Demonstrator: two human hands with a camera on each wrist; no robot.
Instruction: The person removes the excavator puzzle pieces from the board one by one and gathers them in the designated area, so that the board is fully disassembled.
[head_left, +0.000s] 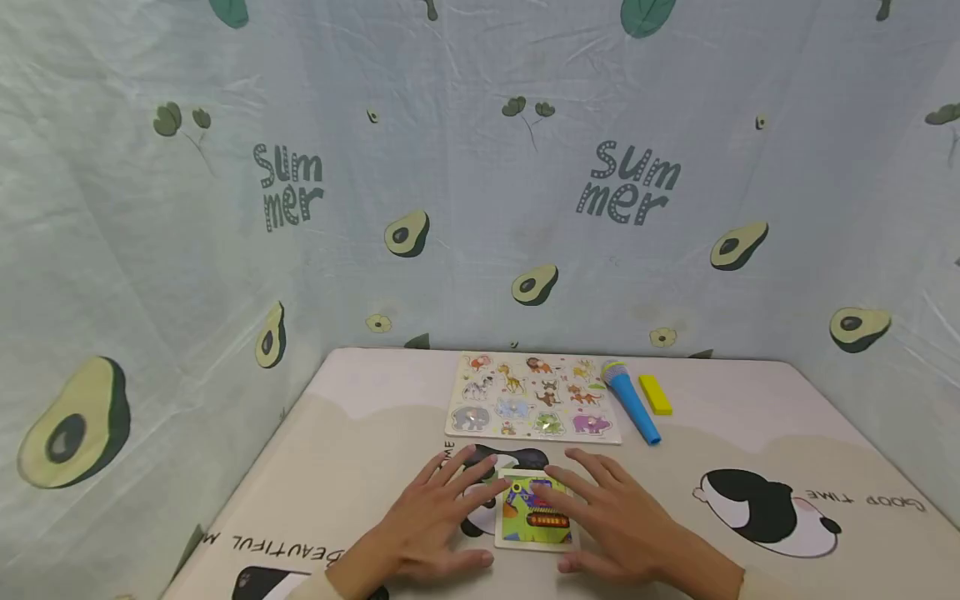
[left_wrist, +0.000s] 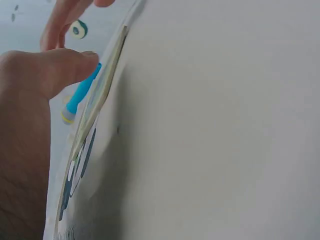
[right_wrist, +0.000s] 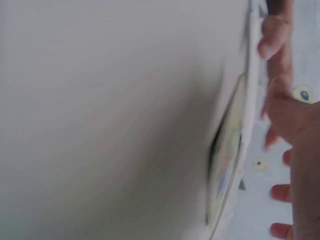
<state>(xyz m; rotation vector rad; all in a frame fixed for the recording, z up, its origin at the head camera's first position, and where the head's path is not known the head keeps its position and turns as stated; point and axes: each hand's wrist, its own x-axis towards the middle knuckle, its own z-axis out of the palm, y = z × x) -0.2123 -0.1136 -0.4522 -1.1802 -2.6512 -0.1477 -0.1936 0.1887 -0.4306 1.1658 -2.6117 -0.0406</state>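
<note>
A small square picture puzzle [head_left: 534, 533] in a pale frame lies flat on the table, showing a colourful digger-like vehicle on green. My left hand [head_left: 431, 525] is at its left side, fingers spread and fairly straight, the index fingertip overlapping its upper left part in the head view. On the other side my right hand [head_left: 618, 521] has its fingers spread too, with fingertips over the puzzle's upper right. Neither hand grips anything. From the left wrist, the thumb [left_wrist: 75, 67] shows raised near the puzzle's edge; the right wrist view shows the puzzle [right_wrist: 227, 155] edge-on.
Behind the puzzle lies a larger animal puzzle board [head_left: 577, 437] with several animal pieces. A blue toy microphone [head_left: 636, 406] and a yellow block [head_left: 656, 394] lie to its right. Printed curtains [head_left: 465, 167] enclose the table [head_left: 360, 442] at the back and sides.
</note>
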